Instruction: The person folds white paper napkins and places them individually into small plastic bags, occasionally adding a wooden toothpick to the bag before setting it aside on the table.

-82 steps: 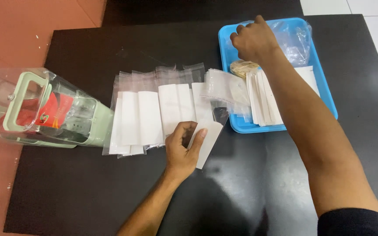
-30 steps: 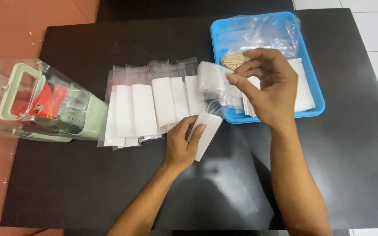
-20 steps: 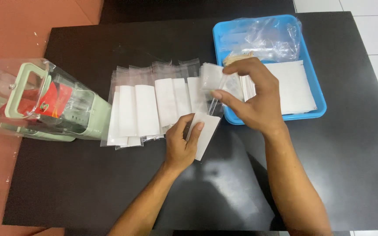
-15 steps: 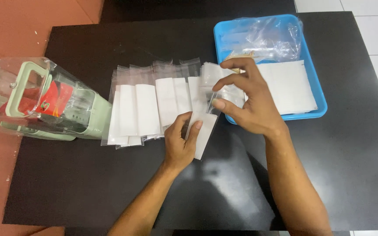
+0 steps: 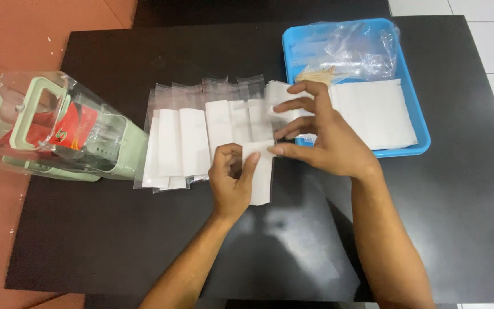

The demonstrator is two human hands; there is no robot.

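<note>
Near table edge: my left hand [image 5: 232, 180] pinches a folded white paper strip [image 5: 260, 178], its top hidden by my fingers | right hand [image 5: 321, 140], fingers spread, touches that strip and covers a clear sleeve [image 5: 278, 97] | beyond: blue tray [image 5: 420, 129], crumpled plastic bag [image 5: 355, 48] blurs its contents.
</note>
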